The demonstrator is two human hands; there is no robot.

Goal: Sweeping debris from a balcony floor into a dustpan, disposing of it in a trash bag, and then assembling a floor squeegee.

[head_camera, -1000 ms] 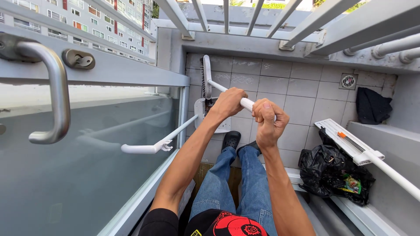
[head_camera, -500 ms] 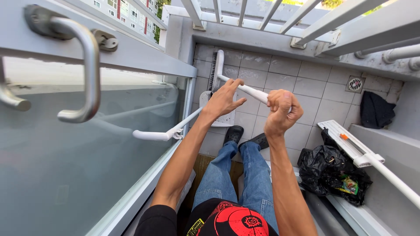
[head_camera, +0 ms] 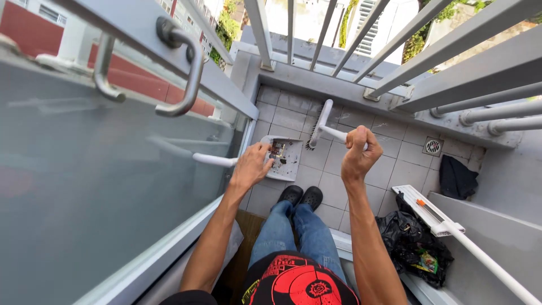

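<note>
The right hand [head_camera: 357, 155] is closed in a fist around the white handle of a broom [head_camera: 320, 125], whose head rests on the tiled floor [head_camera: 372, 186] at the far side. The left hand [head_camera: 252, 165] grasps the handle of a white dustpan [head_camera: 283, 159], just left of the broom head, holding debris. A black bag [head_camera: 415, 240] lies near right.

Grey tiled balcony floor [head_camera: 389, 169] below. Round floor drain [head_camera: 433, 147] far right, dark cloth [head_camera: 456, 177] just beside it. Black rubbish bag [head_camera: 415, 243] near right, flat white mop [head_camera: 432, 212] resting above it. Glass door [head_camera: 84, 197] with metal handle [head_camera: 186, 73] left; white railing [head_camera: 339, 34] far.
</note>
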